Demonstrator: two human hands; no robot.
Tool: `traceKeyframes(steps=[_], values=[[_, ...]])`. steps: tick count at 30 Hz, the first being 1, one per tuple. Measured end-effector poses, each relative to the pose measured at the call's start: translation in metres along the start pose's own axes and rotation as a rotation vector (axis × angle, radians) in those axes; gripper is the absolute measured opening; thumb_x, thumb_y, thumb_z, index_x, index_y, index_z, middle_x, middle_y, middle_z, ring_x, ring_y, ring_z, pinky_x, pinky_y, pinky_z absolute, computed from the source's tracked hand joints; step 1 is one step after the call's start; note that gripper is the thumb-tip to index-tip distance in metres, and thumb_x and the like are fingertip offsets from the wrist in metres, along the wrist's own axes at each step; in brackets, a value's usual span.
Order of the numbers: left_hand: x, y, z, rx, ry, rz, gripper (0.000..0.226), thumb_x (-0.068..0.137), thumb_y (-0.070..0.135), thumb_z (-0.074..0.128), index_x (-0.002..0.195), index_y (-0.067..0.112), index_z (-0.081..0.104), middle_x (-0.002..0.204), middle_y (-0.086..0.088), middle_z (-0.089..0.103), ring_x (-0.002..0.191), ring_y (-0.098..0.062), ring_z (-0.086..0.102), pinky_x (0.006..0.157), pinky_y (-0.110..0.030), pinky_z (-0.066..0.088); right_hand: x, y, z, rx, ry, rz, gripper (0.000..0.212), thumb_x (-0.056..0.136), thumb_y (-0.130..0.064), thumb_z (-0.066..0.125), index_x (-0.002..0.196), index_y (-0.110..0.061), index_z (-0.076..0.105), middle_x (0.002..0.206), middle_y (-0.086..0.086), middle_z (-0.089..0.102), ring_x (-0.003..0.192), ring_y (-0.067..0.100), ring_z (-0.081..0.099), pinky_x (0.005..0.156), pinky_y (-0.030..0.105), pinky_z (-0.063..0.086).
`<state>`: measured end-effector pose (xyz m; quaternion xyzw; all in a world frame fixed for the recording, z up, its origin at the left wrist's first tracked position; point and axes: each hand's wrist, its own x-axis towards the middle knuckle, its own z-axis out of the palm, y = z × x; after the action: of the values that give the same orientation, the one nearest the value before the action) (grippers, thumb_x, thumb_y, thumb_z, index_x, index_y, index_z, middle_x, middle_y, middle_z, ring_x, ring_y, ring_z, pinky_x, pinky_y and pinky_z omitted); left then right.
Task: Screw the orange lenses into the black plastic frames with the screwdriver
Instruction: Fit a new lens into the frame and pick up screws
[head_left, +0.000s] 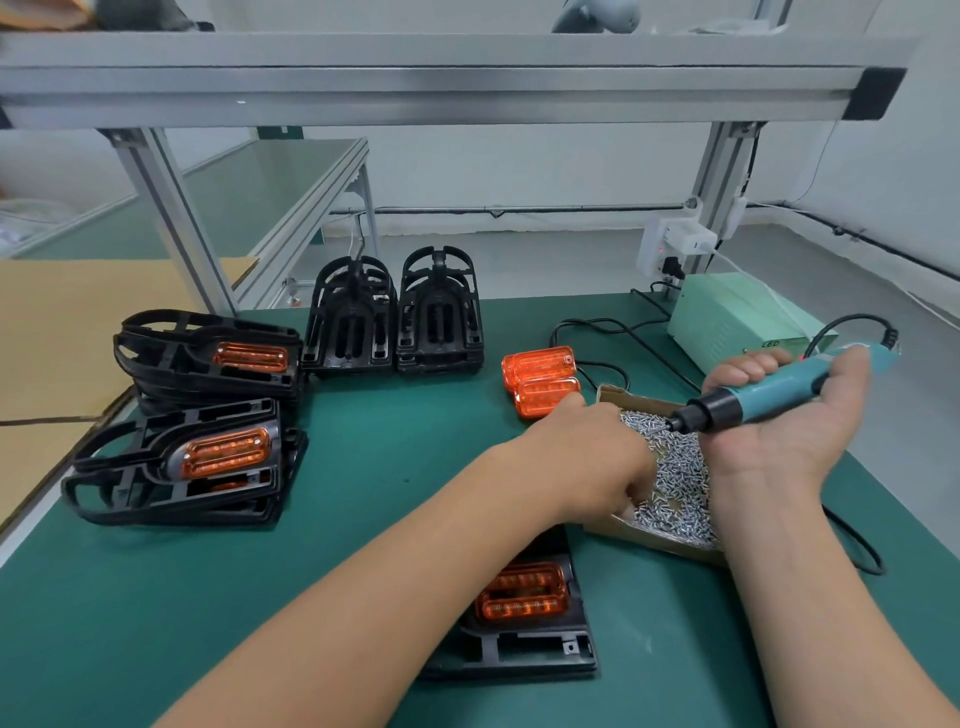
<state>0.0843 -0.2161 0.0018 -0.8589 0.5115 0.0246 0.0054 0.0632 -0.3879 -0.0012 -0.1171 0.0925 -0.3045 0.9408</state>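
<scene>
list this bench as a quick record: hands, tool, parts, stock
left hand: down in the cardboard box among the screws; a pinch cannot be told
right hand: palm up, grips the teal screwdriver, tip toward the box
work piece: black frame with an orange lens in it, nearest the person
loose lenses: two, behind the box
empty frames: two stacks at the back
fitted frames: two stacks at left

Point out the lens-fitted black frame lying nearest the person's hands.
The single frame lying alone in the foreground, just below the left hand and screw box. The other fitted frames top stacks far left.
</scene>
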Motion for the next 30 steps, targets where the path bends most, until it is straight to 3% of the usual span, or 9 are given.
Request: traceKeyframes(steps=[4,10,19,23,25,27,30], values=[[0.001,-0.001,0.001,-0.060,-0.043,-0.006,0.008,0.093,0.027,0.075,0.100,0.031,0.077,0.096,0.012,0.072,0.105,-0.018,0.053,0.089,-0.043,0.037,0.001,-0.001,0.000,0.000,0.007,0.002,0.043,0.097,-0.052,0.067,0.084,-0.013,0.055,0.074,0.000,0.051,0.059,0.015,0.049,0.054,0.023,0.044],[0.000,0.003,-0.004,-0.013,-0.064,-0.002,0.017,0.097,0.015,0.061,0.088,0.029,0.065,0.085,0.010,0.061,0.096,-0.022,0.052,0.082,-0.040,0.032,0.003,0.000,-0.002,0.000,0.007,0.000,0.041,0.096,-0.051,0.069,0.085,-0.013,0.055,0.074,0.000,0.052,0.060,0.015,0.050,0.054,0.025,0.045],[-0.001,0.004,0.001,-0.046,0.027,-0.016,0.018,0.098,0.014,0.063,0.100,0.026,0.076,0.084,0.007,0.066,0.093,-0.024,0.054,0.080,-0.039,0.037,0.003,0.001,-0.002,0.001,0.013,0.006,0.041,0.097,-0.051,0.069,0.086,-0.013,0.056,0.074,0.000,0.052,0.060,0.015,0.051,0.054,0.025,0.045],[-0.003,0.000,0.001,-0.095,0.079,-0.004,0.019,0.095,0.014,0.067,0.099,0.029,0.077,0.065,0.017,0.046,0.085,-0.020,0.050,0.076,-0.036,0.031,0.002,0.000,-0.002,0.009,0.017,0.018,0.042,0.096,-0.051,0.069,0.086,-0.013,0.056,0.074,0.000,0.052,0.059,0.015,0.050,0.054,0.024,0.045],[-0.004,0.002,0.001,-0.102,0.079,-0.001,0.021,0.096,0.013,0.066,0.102,0.030,0.078,0.070,0.017,0.055,0.088,-0.019,0.051,0.076,-0.036,0.032,0.001,0.000,-0.002,0.013,0.018,0.015,0.042,0.096,-0.051,0.069,0.086,-0.012,0.056,0.074,0.000,0.052,0.060,0.015,0.051,0.054,0.024,0.045],[-0.007,0.002,0.000,-0.155,0.064,-0.009,0.025,0.098,0.013,0.063,0.107,0.030,0.079,0.088,0.014,0.071,0.095,-0.019,0.056,0.079,-0.037,0.036,0.000,0.000,-0.001,0.013,0.020,0.010,0.042,0.096,-0.051,0.069,0.086,-0.012,0.056,0.074,0.000,0.052,0.060,0.015,0.051,0.055,0.024,0.045],[-0.011,-0.002,-0.003,-0.346,0.055,-0.040,0.022,0.102,0.015,0.062,0.111,0.024,0.080,0.099,0.010,0.077,0.101,-0.016,0.059,0.088,-0.037,0.047,0.000,0.000,0.000,0.023,0.029,0.013,0.042,0.096,-0.050,0.070,0.086,-0.012,0.056,0.074,0.000,0.052,0.060,0.015,0.051,0.055,0.024,0.045]])
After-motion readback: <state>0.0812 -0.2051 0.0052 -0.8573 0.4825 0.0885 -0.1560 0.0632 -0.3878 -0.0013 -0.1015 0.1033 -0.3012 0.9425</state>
